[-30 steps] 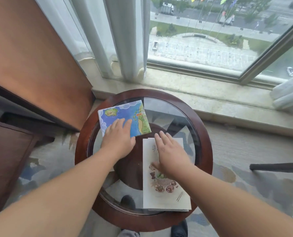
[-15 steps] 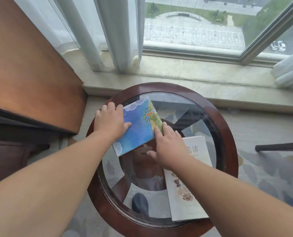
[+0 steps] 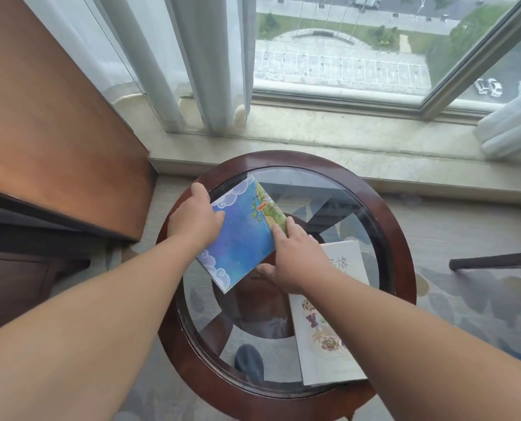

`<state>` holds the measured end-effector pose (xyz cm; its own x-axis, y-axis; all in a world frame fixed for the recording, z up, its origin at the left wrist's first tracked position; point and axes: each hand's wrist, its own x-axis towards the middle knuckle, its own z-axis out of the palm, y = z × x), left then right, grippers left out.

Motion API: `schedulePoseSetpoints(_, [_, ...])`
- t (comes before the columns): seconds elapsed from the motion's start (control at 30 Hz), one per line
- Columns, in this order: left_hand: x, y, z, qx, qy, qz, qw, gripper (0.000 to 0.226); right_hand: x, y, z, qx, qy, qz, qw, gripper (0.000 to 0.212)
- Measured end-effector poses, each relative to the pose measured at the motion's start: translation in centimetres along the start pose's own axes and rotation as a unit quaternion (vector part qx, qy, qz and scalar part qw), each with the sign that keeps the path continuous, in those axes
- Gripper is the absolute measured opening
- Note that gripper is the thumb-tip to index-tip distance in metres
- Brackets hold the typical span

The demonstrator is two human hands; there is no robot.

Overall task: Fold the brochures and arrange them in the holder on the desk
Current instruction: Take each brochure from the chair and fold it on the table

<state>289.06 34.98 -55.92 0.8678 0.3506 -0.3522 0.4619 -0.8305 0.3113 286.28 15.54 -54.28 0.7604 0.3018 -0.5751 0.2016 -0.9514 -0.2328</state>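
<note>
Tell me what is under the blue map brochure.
Only the table's glass top shows around the blue map brochure, which the left hand and right hand hold by its edges. Whatever lies directly beneath is covered; the white brochure lies beside it.

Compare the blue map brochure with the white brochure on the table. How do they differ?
The blue brochure is held by the left hand and right hand; the white brochure lies flat on the table. The blue brochure shows a colourful map; the white brochure shows characters and small pictures. Both are rectangular.
</note>
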Motion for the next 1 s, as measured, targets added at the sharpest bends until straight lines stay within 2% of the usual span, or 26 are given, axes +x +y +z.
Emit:
schedulePoseSetpoints(0.1, [-0.9, 0.2, -1.6, -0.06, 0.02, 0.008, 0.998, 0.014, -0.9, 0.1, -0.6, 0.017, 0.032, -0.017, 0.999, 0.092])
schedulePoseSetpoints(0.27, [-3.5, 1.6, -3.8, -0.146, 0.059, 0.01, 0.987, 0.011, -2.9, 1.1, -2.0, 0.025, 0.065, -0.044, 0.997, 0.09])
schedulePoseSetpoints(0.47, [-9.2, 5.3, -3.7, -0.254, 0.095, -0.053, 0.961, 0.011, -6.5, 4.2, -4.3, 0.041, 0.112, -0.077, 0.99, 0.087])
schedulePoseSetpoints(0.57, [-13.3, 7.4, -1.3, -0.312, 0.087, -0.101, 0.941, 0.011, -8.5, 6.7, -4.7, 0.06, 0.106, -0.076, 0.99, 0.085])
schedulePoseSetpoints(0.77, [-20.4, 10.5, 6.1, -0.354, 0.056, -0.198, 0.912, 0.011, -12.0, 11.7, -2.2, 0.067, 0.051, -0.049, 0.995, 0.081])
schedulePoseSetpoints(0.87, [-22.2, 11.3, 8.9, -0.36, 0.048, -0.235, 0.902, 0.013, -12.7, 12.9, -0.1, 0.062, 0.033, -0.065, 0.995, 0.078])
schedulePoseSetpoints(0.93, [-22.6, 11.4, 10.0, -0.345, 0.044, -0.253, 0.903, 0.015, -12.6, 13.2, 1.2, 0.062, 0.027, -0.079, 0.995, 0.077])
schedulePoseSetpoints(1.0, [-22.5, 11.2, 10.6, -0.287, 0.031, -0.264, 0.92, 0.018, -12.2, 13.4, 2.0, 0.056, 0.022, -0.087, 0.994, 0.078])
